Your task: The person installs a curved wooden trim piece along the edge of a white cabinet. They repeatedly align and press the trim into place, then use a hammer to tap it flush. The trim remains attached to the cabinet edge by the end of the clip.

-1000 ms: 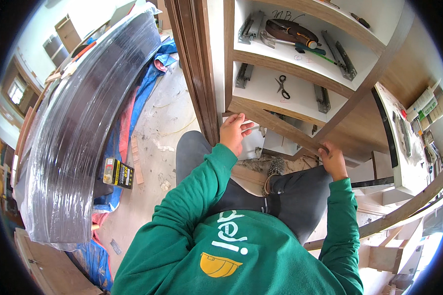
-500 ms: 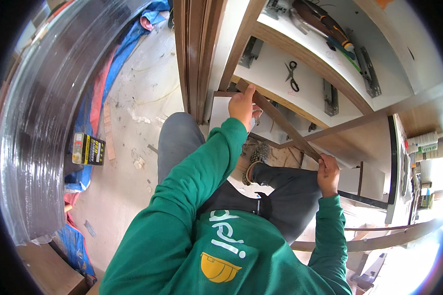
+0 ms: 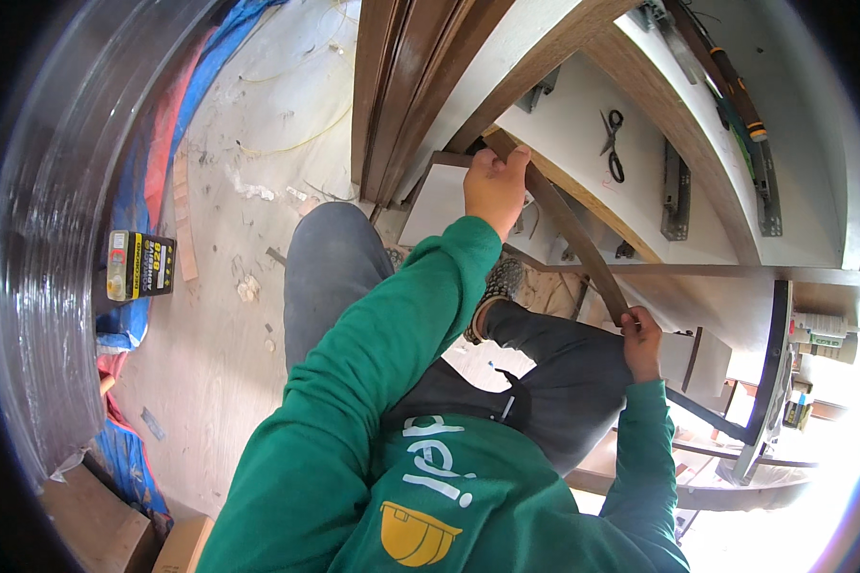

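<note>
My left hand [image 3: 495, 191], in a green sleeve, grips the upper end of a long brown wood-grain strip [image 3: 583, 244], close against a yellowish raw shelf edge [image 3: 578, 205] on the cabinet. Lower right, my right hand [image 3: 641, 339] pinches the strip's other end, which angles down away from that edge. The white shelf [image 3: 570, 143] above carries black-handled scissors [image 3: 612, 148] and metal drawer slides [image 3: 676, 199]. Tools [image 3: 736, 91], some with dark handles, lie on the shelf higher up. My bent legs are beneath my arms, one shoe [image 3: 504, 283] below the cabinet.
A brown door frame [image 3: 403, 76] stands beside the cabinet. At left are a plastic-wrapped dark panel [image 3: 53, 239], blue and pink sheeting [image 3: 134, 482], a yellow-and-black tin [image 3: 140, 265] and cardboard [image 3: 177, 549]. Scraps lie on the dusty floor [image 3: 201, 382]. A cluttered worktop [image 3: 817, 334] is at right.
My view has turned, so the cabinet appears tilted. My left hand has moved upward along with the strip's upper end; the strip now slants more steeply between my hands.
</note>
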Demonstrator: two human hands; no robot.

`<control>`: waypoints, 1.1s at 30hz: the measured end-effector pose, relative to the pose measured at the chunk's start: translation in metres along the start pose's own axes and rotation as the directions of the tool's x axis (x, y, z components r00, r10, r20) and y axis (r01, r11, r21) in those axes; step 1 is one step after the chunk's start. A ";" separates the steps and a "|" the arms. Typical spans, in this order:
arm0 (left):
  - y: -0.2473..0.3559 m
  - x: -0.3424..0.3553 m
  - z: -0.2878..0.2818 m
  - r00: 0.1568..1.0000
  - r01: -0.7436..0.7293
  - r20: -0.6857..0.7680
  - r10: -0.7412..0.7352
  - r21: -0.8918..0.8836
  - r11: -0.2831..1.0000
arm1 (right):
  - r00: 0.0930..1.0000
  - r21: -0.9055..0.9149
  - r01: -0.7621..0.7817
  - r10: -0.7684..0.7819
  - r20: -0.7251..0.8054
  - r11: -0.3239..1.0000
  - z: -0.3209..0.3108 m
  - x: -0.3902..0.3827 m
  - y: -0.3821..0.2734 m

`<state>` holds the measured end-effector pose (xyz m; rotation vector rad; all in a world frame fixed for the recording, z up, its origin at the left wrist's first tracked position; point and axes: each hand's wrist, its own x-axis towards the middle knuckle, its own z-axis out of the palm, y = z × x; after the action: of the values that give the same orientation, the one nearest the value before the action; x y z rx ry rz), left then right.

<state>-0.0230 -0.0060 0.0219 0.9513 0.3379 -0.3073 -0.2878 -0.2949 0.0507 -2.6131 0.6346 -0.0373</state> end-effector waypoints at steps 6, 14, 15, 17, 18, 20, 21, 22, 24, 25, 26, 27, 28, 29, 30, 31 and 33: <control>-0.009 0.015 -0.004 0.999 -0.027 -0.020 0.029 0.099 0.995 | 0.992 -0.059 0.045 -0.052 -0.113 0.997 0.008 0.008 0.015; -0.013 0.019 -0.002 0.998 -0.029 -0.057 0.034 0.091 0.995 | 0.949 -0.095 -0.018 -0.013 -0.314 0.995 0.006 0.004 0.005; -0.014 0.019 -0.003 1.000 -0.017 -0.022 0.020 0.092 0.996 | 0.951 -0.082 -0.019 -0.007 -0.309 0.996 0.006 0.003 0.005; -0.014 0.021 -0.005 0.999 0.010 0.040 -0.014 0.101 0.995 | 0.953 -0.054 -0.041 0.023 -0.301 0.998 0.005 0.002 0.006; -0.014 0.021 -0.004 0.999 -0.002 0.044 -0.003 0.104 0.995 | 0.951 -0.051 0.006 -0.021 -0.307 0.999 0.006 0.002 0.008; -0.013 0.021 -0.003 0.999 -0.015 0.037 0.010 0.119 0.993 | 0.947 -0.031 0.034 -0.042 -0.320 0.999 0.007 0.002 0.010; -0.012 0.020 -0.002 0.999 -0.011 0.039 0.006 0.127 0.992 | 0.943 -0.041 0.058 -0.068 -0.326 0.997 0.007 0.002 0.011; -0.011 0.020 -0.003 0.999 -0.008 0.040 0.002 0.134 0.991 | 0.942 -0.034 0.055 -0.063 -0.331 0.998 0.008 0.002 0.011; -0.008 0.017 -0.002 0.999 0.005 0.039 -0.009 0.118 0.993 | 0.943 -0.018 0.040 -0.044 -0.328 0.999 0.008 0.002 0.011; -0.006 0.016 -0.002 0.999 0.013 0.037 -0.017 0.095 0.995 | 0.946 -0.008 0.029 -0.030 -0.322 1.000 0.008 0.001 0.010; -0.005 0.015 -0.002 0.999 0.022 0.035 -0.024 0.071 0.997 | 0.950 0.016 0.013 -0.007 -0.313 1.000 0.008 0.001 0.009; -0.003 0.014 -0.002 0.999 0.036 0.037 -0.039 0.064 0.997 | 0.950 -0.002 0.022 -0.022 -0.313 1.000 0.007 0.001 0.008; -0.002 0.014 -0.002 0.998 0.051 0.039 -0.054 0.057 0.997 | 0.950 -0.006 0.028 -0.028 -0.311 1.000 0.007 0.001 0.007; -0.001 0.014 -0.002 0.997 0.066 0.041 -0.068 0.049 0.997 | 0.951 -0.001 0.018 -0.017 -0.309 1.000 0.007 0.001 0.006; 0.000 0.014 -0.002 0.997 0.063 0.042 -0.065 0.048 0.997 | 0.948 -0.025 0.037 -0.043 -0.314 0.999 0.007 0.001 0.005; 0.001 0.014 -0.003 0.997 0.059 0.044 -0.061 0.046 0.997 | 0.946 -0.039 0.040 -0.050 -0.319 0.998 0.007 0.001 0.005; 0.001 0.014 -0.003 0.997 0.053 0.051 -0.055 0.046 0.998 | 0.944 -0.049 0.037 -0.051 -0.325 0.998 0.008 0.001 0.005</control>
<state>-0.0101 -0.0043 0.0153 0.9769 0.3100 -0.3898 -0.2875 -0.2962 0.0417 -2.6850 0.6936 -0.4854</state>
